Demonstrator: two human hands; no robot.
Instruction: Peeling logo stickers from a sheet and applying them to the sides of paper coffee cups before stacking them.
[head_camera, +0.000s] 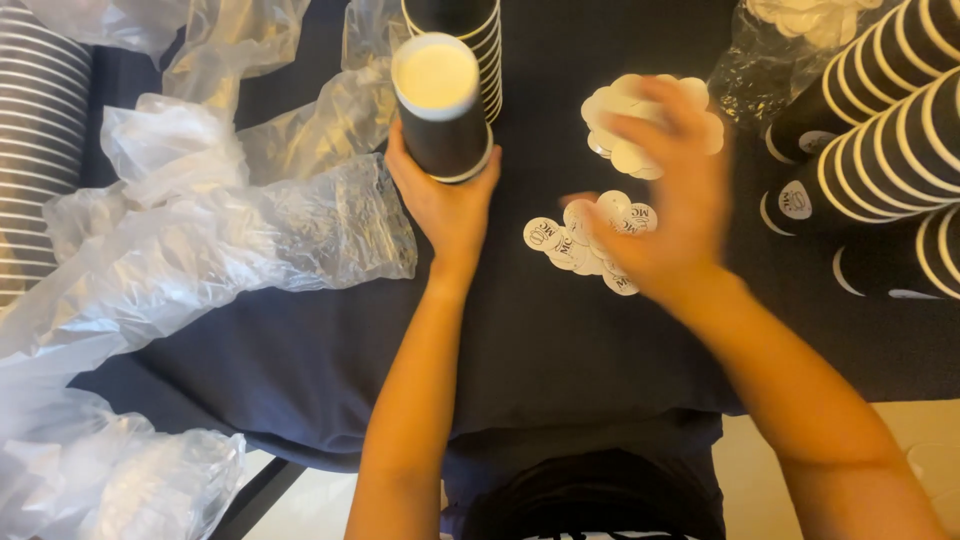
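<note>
My left hand (445, 205) grips a black paper cup (440, 105) with a white inside, held upright in front of a tall stack of the same cups (480, 30). My right hand (665, 200) is blurred, its fingers spread, hovering over a loose pile of small round white stickers (575, 240) on the dark tablecloth. I cannot tell whether its fingertips hold a sticker. A second heap of round white stickers (625, 105) lies just beyond that hand.
Crumpled clear plastic wrapping (200, 240) covers the left side of the table (560, 350). Rows of stacked black cups (880, 130) lie on their sides at the right. Another stack of cups (40, 130) stands at the far left.
</note>
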